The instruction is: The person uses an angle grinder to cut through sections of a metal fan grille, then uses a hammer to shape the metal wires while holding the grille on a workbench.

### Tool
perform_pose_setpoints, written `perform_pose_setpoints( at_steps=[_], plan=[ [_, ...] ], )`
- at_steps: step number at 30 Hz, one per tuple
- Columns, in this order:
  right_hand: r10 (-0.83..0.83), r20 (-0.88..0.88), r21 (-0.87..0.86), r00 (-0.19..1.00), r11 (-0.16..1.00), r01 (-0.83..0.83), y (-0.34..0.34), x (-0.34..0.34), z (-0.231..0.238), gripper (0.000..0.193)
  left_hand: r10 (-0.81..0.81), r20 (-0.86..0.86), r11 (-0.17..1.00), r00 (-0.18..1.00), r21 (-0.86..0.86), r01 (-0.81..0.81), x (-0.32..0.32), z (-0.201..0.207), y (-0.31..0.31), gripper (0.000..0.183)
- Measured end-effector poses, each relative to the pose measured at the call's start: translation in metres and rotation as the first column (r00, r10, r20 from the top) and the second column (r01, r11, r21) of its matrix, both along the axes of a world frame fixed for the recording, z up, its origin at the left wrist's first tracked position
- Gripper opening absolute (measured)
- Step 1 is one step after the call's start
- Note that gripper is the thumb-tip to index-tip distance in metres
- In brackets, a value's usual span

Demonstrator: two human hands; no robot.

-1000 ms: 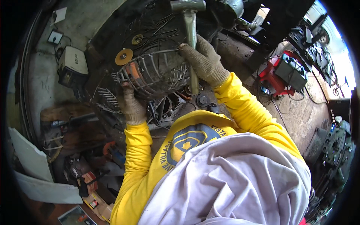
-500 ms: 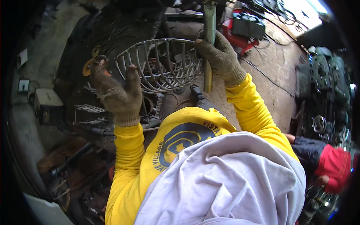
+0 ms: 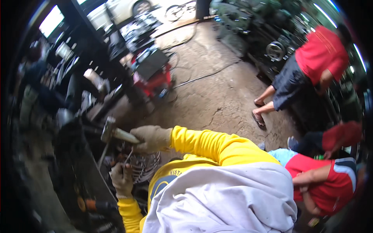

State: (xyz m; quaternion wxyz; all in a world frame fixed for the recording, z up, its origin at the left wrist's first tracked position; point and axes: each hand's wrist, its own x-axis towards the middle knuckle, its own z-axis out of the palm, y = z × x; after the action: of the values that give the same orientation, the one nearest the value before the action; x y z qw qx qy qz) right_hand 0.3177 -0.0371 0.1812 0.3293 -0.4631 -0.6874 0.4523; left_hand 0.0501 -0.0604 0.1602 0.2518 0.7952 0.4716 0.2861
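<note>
My right hand (image 3: 152,139), in a brown knitted glove, is closed round the metal handle of a hammer (image 3: 108,129). The hammer's head points left, above the work. Lower down, my left hand (image 3: 122,181) wears a matching glove with bare fingertips. Its fingers look closed on a thin metal rod (image 3: 128,157); blur hides whether this rod belongs to the cage beside it. That curved cage of metal bars (image 3: 147,167) lies just right of my left hand, partly hidden below my right forearm.
A large dark curved metal piece (image 3: 72,155) stands at left, near an orange tool (image 3: 95,205). Ahead is a red machine (image 3: 153,79) with a cable across the floor. People in red shirts (image 3: 320,50) are at right beside green machinery (image 3: 248,23); another person (image 3: 39,81) is at far left.
The view has swung to the right, bringing more of the floor and people into sight. My right hand has moved leftward with the hammer. My left hand has gone from spread fingers to closed.
</note>
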Motion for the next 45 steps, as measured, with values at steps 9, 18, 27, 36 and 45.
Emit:
perform_pose_setpoints(
  at_steps=[9,18,27,36,45],
  plan=[
    [-0.478,-0.123,0.57,0.87,0.683,0.456,-0.025,0.122,-0.042,0.035,-0.009,0.292,0.985,0.956,-0.162,0.058,0.12,-0.018,0.036,0.046],
    [-0.51,-0.073,0.352,0.857,0.791,0.501,-0.097,0.108,-0.054,0.036,-0.062,0.145,0.997,0.987,-0.032,0.067,0.135,0.006,0.058,0.04],
    [-0.402,-0.17,0.082,0.9,0.904,0.419,-0.107,0.068,-0.082,0.035,0.048,0.244,0.992,0.969,-0.121,-0.019,0.103,0.018,0.028,0.028],
    [-0.176,-0.102,0.098,0.979,0.978,0.186,-0.094,0.056,-0.061,0.031,0.222,0.126,0.974,0.967,-0.071,-0.214,0.087,0.019,-0.009,0.024],
    [-0.03,-0.725,0.098,0.688,0.984,0.146,-0.124,0.063,-0.024,0.023,0.258,0.222,0.965,0.94,-0.018,-0.261,0.083,0.015,-0.039,0.027]
  ],
)
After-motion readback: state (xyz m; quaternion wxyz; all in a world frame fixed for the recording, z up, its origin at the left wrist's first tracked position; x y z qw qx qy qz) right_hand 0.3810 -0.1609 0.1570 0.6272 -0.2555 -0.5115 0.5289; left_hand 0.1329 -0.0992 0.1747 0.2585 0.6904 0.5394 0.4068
